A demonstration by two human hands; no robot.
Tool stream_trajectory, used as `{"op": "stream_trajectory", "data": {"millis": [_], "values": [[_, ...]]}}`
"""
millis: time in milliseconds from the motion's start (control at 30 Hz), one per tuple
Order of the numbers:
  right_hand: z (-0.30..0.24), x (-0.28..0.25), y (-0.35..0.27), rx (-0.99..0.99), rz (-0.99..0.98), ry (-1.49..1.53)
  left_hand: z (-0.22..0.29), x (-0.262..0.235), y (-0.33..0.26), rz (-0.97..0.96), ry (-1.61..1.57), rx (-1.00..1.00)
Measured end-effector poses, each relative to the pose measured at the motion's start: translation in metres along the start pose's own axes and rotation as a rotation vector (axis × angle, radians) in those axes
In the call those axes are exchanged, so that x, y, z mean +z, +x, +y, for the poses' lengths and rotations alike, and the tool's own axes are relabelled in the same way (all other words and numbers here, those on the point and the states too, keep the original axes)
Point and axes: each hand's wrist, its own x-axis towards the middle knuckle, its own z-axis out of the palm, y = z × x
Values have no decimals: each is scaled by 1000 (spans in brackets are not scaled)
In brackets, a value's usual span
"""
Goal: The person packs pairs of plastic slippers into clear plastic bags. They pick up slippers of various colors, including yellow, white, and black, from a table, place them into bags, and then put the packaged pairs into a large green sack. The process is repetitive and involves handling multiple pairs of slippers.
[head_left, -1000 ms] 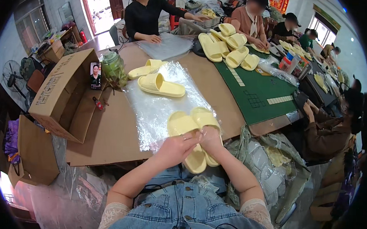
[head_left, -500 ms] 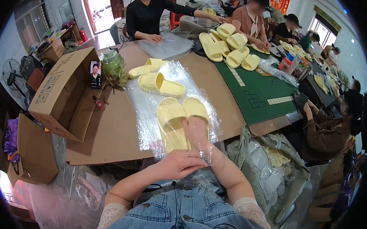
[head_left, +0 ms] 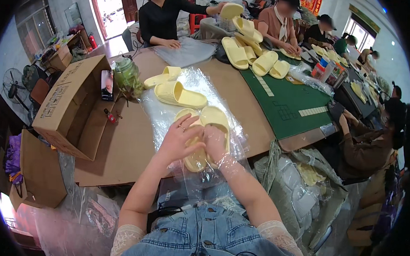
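A pair of pale yellow slippers (head_left: 214,115) lies side by side, toes away from me, in a clear plastic bag (head_left: 236,134) at the table's near edge. My right hand (head_left: 215,140) reaches into the bag, plastic over its wrist. Its bent fingers are partly hidden at the right slipper's strap and appear closed on it. Over the left slipper's strap rests my left hand (head_left: 179,137), fingers spread, with a ring on one. Just beyond, another yellow slipper (head_left: 181,95) lies on its side on the stacked clear bags (head_left: 157,126), with its mate (head_left: 164,76) behind it.
An open cardboard box (head_left: 73,108) stands at the left with a phone (head_left: 107,85) and a green-filled jar (head_left: 126,74) beside it. Beyond the green mat (head_left: 288,108) a person in black (head_left: 161,21) handles piled slippers (head_left: 265,63). A sack (head_left: 298,191) sits right of me.
My left hand has moved up from the bag's near opening onto the left slipper, its fingers spreading. The slippers sit farther from the bag's opening edge. The person in black has lifted a slipper.
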Motion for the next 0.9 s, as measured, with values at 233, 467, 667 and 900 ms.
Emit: {"op": "stream_trajectory", "data": {"millis": [233, 467, 667, 900], "values": [[-10, 0, 11, 216, -159, -61, -42, 42, -31, 119, 11, -137], [-13, -2, 13, 201, -124, -79, -53, 51, -37, 287, -129, -292], [-9, 0, 11, 191, -91, -47, -54, 52, -37, 308, -161, -346], [-5, 4, 13, 206, -149, -61, -56, 54, -38, 311, -152, -355]]}}
